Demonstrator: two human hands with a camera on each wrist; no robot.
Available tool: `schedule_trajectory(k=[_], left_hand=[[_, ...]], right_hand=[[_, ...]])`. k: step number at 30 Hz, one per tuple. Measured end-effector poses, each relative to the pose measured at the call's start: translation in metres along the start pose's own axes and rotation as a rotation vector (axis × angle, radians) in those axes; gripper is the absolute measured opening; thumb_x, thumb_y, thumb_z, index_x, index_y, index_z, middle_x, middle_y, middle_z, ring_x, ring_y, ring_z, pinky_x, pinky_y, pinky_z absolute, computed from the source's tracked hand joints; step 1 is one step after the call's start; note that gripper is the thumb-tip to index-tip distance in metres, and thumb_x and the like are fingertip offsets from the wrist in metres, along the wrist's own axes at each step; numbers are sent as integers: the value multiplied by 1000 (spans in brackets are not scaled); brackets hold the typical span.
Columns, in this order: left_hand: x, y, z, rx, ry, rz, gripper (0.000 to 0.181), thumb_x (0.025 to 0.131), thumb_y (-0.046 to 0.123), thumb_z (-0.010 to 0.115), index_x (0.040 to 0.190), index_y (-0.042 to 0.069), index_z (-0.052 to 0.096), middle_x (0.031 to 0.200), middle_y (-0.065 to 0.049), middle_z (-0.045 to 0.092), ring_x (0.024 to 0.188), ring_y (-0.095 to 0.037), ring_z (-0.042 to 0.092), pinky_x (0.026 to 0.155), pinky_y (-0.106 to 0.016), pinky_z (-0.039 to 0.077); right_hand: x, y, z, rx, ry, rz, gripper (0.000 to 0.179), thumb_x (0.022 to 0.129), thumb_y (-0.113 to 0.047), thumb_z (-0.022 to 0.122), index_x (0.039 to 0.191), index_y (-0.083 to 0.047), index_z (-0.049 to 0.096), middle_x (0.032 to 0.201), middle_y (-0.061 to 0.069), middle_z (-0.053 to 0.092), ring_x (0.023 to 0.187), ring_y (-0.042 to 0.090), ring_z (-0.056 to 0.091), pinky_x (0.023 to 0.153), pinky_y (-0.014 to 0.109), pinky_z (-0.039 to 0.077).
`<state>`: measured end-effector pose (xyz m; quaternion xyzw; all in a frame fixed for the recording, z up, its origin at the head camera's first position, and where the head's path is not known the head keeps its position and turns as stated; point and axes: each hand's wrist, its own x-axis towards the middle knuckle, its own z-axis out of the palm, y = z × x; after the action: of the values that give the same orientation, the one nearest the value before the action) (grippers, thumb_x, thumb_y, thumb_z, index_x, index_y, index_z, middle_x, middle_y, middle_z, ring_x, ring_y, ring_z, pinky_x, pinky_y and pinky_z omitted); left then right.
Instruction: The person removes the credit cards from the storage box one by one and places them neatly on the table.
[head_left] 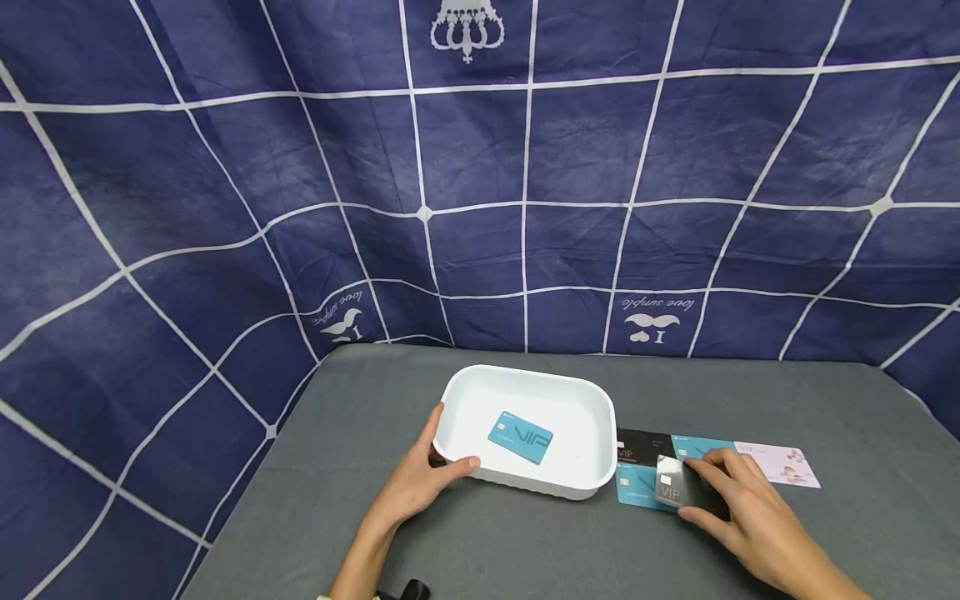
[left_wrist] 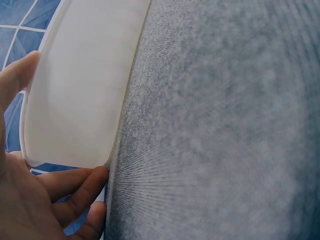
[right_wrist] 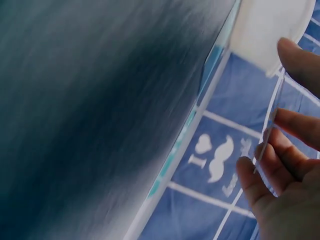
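Observation:
A white rectangular tray (head_left: 573, 408) stands on the grey cloth in the head view, with a blue VIP card (head_left: 520, 437) lying inside it. My left hand (head_left: 416, 483) holds the tray's left end, thumb at the front rim and fingers along the side and lower edge. Between thumb and fingertips, my right hand (head_left: 750, 521) pinches a dark grey VIP card (head_left: 670, 483), tilted up over the other cards. That card shows nearly edge-on in the right wrist view, its far part hidden by the fingers (right_wrist: 287, 150).
Right of the tray lie a black card (head_left: 643, 445), a blue card (head_left: 701, 445) and a pink card (head_left: 780, 463) in a row. Another blue card (head_left: 636, 486) lies in front, partly covered by the held one. A blue checked curtain (head_left: 480, 167) hangs behind the table.

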<state>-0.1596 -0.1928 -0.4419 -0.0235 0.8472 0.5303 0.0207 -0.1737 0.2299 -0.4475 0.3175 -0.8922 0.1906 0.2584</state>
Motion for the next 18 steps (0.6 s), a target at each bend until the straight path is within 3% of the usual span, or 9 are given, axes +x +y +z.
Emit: schedule_trajectory(k=[11,18], left_hand=[[1,-2,0,5,13,15,106,82,41,81,160,19,13,105,-11,63,93,-19,55,80,-38,42],[1,-1,1,-3,8,8,106,82,40,81,160,18,12,105,-12,62,90,-20,55,79,-38,42]], right_hand=[[-27,38,-16,-83,-40,-22,58,51,-22,93,101,-3,71,98,-5,51,88,9,42,77,24,32],[-34,48,-18,-84,-55,-31,56,52,-21,92,102,-3,71,97,-7,48,88,6,40,77,23,31]])
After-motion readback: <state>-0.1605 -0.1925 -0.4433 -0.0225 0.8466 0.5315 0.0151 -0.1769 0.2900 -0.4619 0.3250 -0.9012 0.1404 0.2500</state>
